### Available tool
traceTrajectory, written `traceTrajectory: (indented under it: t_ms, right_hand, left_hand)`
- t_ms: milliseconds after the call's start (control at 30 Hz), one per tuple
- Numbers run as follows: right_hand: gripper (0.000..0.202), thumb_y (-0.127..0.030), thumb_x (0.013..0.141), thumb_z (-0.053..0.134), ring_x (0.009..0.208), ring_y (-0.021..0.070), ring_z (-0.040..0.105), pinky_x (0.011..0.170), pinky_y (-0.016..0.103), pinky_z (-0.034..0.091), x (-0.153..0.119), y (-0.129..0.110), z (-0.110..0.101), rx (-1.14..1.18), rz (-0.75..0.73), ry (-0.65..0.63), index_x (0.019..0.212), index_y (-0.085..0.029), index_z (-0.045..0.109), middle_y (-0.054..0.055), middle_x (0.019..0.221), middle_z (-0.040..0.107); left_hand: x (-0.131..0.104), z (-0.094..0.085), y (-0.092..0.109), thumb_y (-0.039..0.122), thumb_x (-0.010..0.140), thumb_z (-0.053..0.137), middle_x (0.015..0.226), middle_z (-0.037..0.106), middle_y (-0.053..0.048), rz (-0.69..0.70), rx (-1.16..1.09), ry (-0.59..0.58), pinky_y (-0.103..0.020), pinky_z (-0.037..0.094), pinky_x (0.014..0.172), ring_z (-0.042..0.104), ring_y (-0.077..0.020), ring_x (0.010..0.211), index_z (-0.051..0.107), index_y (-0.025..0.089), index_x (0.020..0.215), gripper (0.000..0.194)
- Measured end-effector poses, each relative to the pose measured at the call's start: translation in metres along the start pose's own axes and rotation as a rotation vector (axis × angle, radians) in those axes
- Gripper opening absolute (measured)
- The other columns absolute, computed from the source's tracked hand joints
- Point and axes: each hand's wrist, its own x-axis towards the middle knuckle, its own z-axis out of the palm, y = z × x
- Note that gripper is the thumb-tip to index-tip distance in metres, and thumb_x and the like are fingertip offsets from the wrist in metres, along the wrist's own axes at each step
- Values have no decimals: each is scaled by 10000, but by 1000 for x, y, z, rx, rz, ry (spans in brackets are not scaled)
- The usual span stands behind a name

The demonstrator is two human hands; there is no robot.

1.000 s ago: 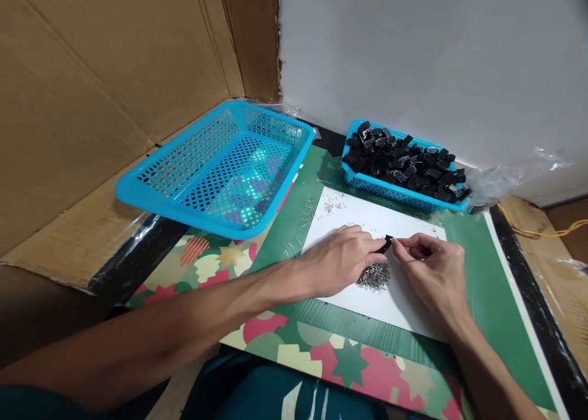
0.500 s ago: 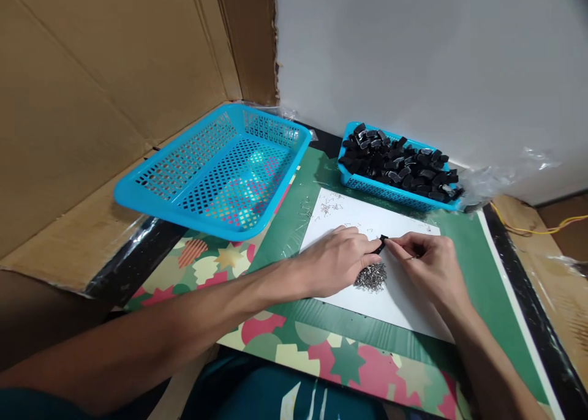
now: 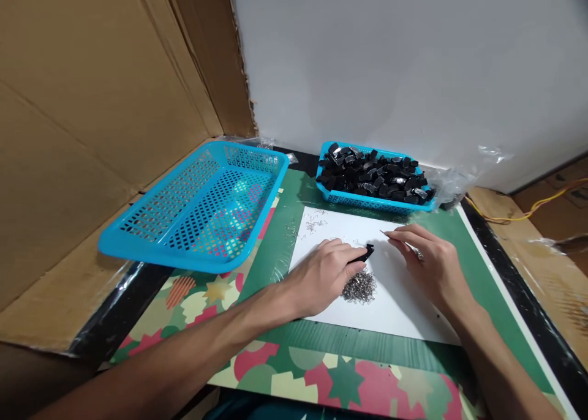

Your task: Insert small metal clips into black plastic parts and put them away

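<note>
A small black part [image 3: 366, 254] is pinched between the thumb and fingers of my left hand [image 3: 327, 273], over a white sheet [image 3: 399, 303]. Just below those fingers lies a heap of tiny metal pieces [image 3: 359, 286]. To the right, my right hand [image 3: 427, 255] pinches a tiny thin metal piece [image 3: 384, 232] at its fingertips, apart from the black part. Something shiny shows in the curl of that hand, too small to make out. More thin metal pieces [image 3: 312, 225] are scattered at the sheet's upper left.
A large blue basket [image 3: 184, 258] with nothing in it stands at the left. Behind the sheet is a smaller blue basket [image 3: 376, 204] full of black parts. Clear plastic [image 3: 454, 184] lies beside it; cardboard and a white wall stand behind.
The view has tilted up and shifted. My right hand has drawn away from the black part, and a thin metal piece now shows at its fingertips. My left hand keeps its hold.
</note>
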Motion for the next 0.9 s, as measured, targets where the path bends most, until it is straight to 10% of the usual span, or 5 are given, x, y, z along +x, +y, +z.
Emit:
traceTrajectory:
  t_ms: [367,900]
  right_hand:
    - [215,-417,981,702,749,210,790,709,318,622,-2,-16,8,483,365,130,960,-213,637,37,816,776]
    - [154,-354,1005,600,691,181,749,671,304,578,2,-23,18,350,307,49,930,-221,585,13,768,725]
  left_hand:
    - [0,-3,1,248,1109,491,1078,774,-88,20,52,-30,-384,525,887,671,-246,989,724,162,1240,281]
    - [1,-3,1,283,1133,417,977,745,-67,-6,10,-101,-432,492,993,670,-229,970,685,123,1317,363]
